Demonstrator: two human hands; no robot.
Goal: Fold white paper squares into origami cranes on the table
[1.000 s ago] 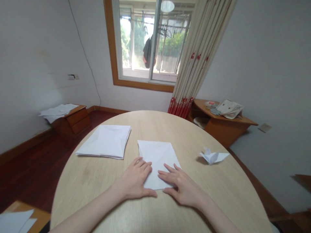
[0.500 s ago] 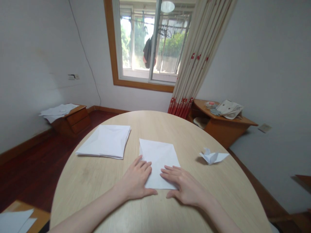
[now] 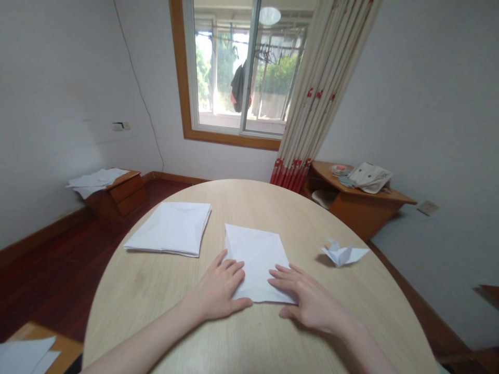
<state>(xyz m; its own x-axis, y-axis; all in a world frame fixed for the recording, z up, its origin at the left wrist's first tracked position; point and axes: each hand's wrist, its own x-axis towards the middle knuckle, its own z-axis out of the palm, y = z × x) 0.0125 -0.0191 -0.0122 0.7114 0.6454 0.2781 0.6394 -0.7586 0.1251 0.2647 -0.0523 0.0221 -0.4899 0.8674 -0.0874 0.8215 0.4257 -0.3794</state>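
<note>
A white sheet of paper (image 3: pixel 255 259) with faint crease lines lies flat on the round wooden table (image 3: pixel 163 296) in front of me. My left hand (image 3: pixel 222 288) rests on its left side with fingers spread, the thumb along the near edge. On the right side, my right hand (image 3: pixel 302 296) lies over the near right corner, fingers stretched out and the thumb by the edge. Both palms hide parts of the sheet. To the right sits a folded paper crane (image 3: pixel 342 255).
A stack of white paper (image 3: pixel 167 228) lies at the table's left. Beyond the table are a low cabinet (image 3: pixel 127 195) with papers on it, a corner desk (image 3: pixel 362 208) holding a cloth bag (image 3: pixel 370 176), a curtain (image 3: pixel 312 104) and a window. More paper (image 3: pixel 27 353) shows at the lower left.
My right hand has slid a little to the right along the sheet. The left hand stays in about the same place. The whole view has shifted slightly.
</note>
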